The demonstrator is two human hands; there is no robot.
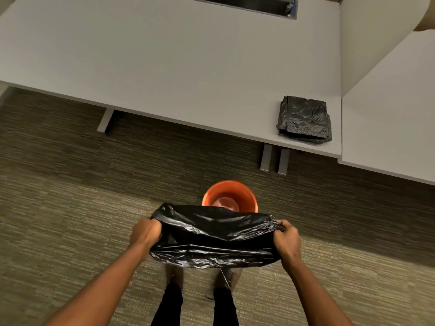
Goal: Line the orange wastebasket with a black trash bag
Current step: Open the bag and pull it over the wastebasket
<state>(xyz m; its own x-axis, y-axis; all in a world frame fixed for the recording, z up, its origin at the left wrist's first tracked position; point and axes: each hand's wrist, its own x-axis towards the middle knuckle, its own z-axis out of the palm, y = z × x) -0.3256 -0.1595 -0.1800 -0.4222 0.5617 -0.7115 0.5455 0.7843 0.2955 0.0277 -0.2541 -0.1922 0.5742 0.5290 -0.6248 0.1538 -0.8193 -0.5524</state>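
**binliner_q:** ok so where's everything at right now?

**deskcam_guy:** Person's standing on the carpet (70, 208), looking straight down. Both arms are out in front, and there's a black trash bag (211, 236) stretched sideways between the hands. The left hand (145, 234) has its fingers clenched around the bag's left end, and the right hand (286, 238) is grasping the bunched-up right end. The bag's held up in the air, crumpled and shiny, and it sags a bit in the middle.

**binliner_q:** and the bin?

**deskcam_guy:** The orange wastebasket (229, 191) is upright on the carpet just past the bag, nearer the bench. Its near rim is hidden behind the bag from this angle, but you can see inside and it's bare, no liner in it. The bag isn't over the opening.

**binliner_q:** anything else around?

**deskcam_guy:** The white bench (176, 67) runs across the top, with a folded stack of black bags (304, 120) sitting near its front right corner, well apart from the hands. The person's legs (174, 304) show below the bag.
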